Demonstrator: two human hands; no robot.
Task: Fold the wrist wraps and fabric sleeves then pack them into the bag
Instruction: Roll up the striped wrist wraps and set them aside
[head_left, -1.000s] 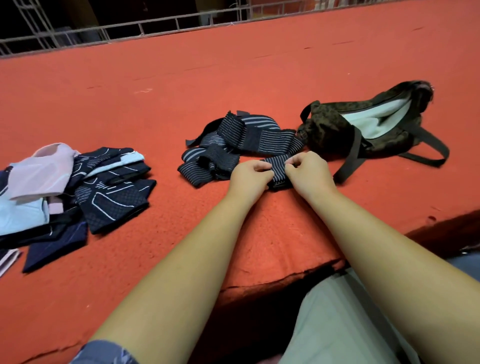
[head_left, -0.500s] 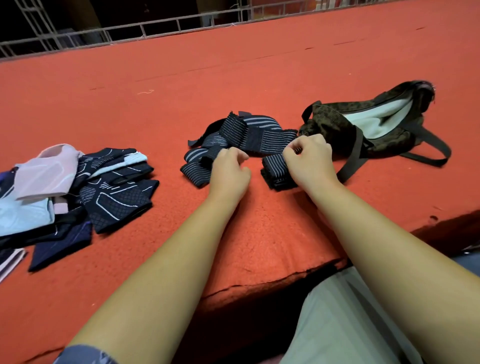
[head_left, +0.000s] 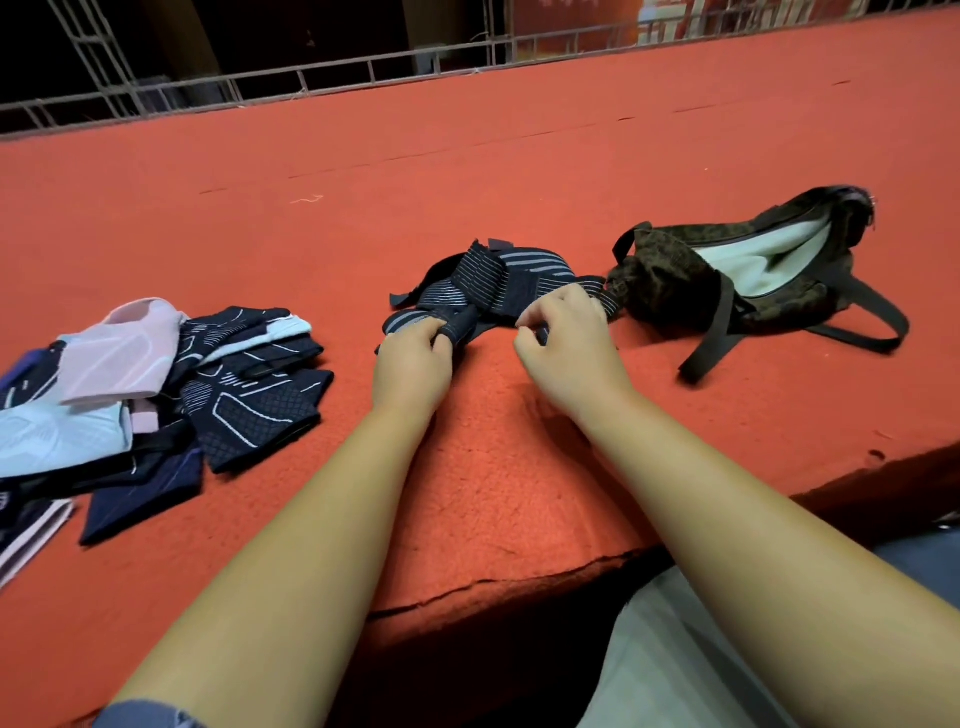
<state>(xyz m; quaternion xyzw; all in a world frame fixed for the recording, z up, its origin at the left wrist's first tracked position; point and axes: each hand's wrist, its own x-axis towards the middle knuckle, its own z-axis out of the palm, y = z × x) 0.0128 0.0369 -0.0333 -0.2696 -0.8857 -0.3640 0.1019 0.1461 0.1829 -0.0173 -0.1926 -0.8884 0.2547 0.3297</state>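
The left hand (head_left: 413, 358) is pinching a wrist wrap (head_left: 460, 323), possibly dragging the tangled pile (head_left: 498, 280) along; the right hand (head_left: 566, 343) is curling, hold unclear.

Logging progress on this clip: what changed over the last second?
The left hand let go of the folded wrap both hands were pinching, moved left to the wrist wrap pile and now grips a loose striped wrap. The right hand carried the folded wrap up against the pile; whether it still holds it is hidden. The fabric sleeves and bag stayed put.
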